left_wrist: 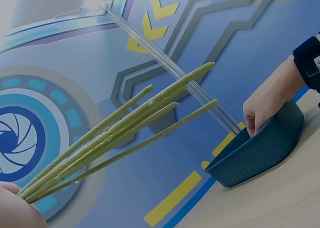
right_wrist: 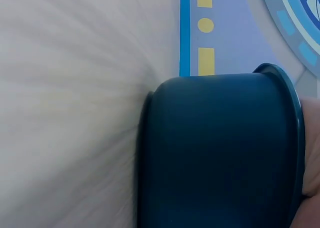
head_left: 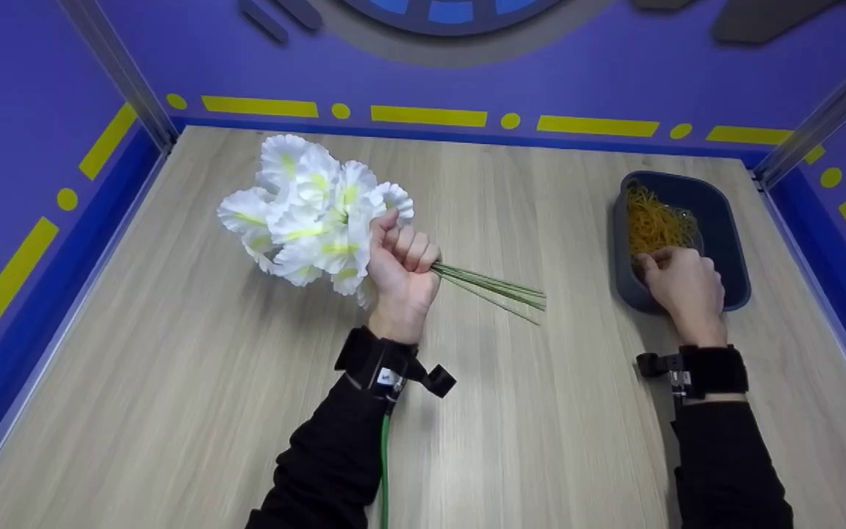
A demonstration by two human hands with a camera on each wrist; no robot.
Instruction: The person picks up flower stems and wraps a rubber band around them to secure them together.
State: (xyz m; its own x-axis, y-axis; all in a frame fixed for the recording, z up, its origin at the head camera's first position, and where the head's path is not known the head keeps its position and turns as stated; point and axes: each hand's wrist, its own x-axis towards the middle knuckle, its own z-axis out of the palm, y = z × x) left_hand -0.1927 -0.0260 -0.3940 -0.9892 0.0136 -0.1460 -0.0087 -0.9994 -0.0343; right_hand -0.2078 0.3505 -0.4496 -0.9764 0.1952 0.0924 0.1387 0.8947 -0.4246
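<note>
My left hand (head_left: 402,257) grips a bunch of artificial white flowers (head_left: 313,213) with yellow-green centres, held above the table. The blooms point left, and the thin green stems (head_left: 493,283) stick out to the right of the fist. In the left wrist view the bare stem ends (left_wrist: 120,128) fan out slightly. My right hand (head_left: 684,286) reaches over the near rim of a dark blue-grey plastic box (head_left: 733,242). Its fingers are bent down at a heap of yellow rubber bands (head_left: 654,220); the fingertips are partly hidden, so a hold on a band cannot be made out.
The box stands on the right of the wood-grain table (head_left: 496,411). Something clear (head_left: 689,224) lies beside the bands. Blue panels (head_left: 467,81) with yellow markings wall in the back and both sides. A green cable (head_left: 385,470) runs along the left forearm.
</note>
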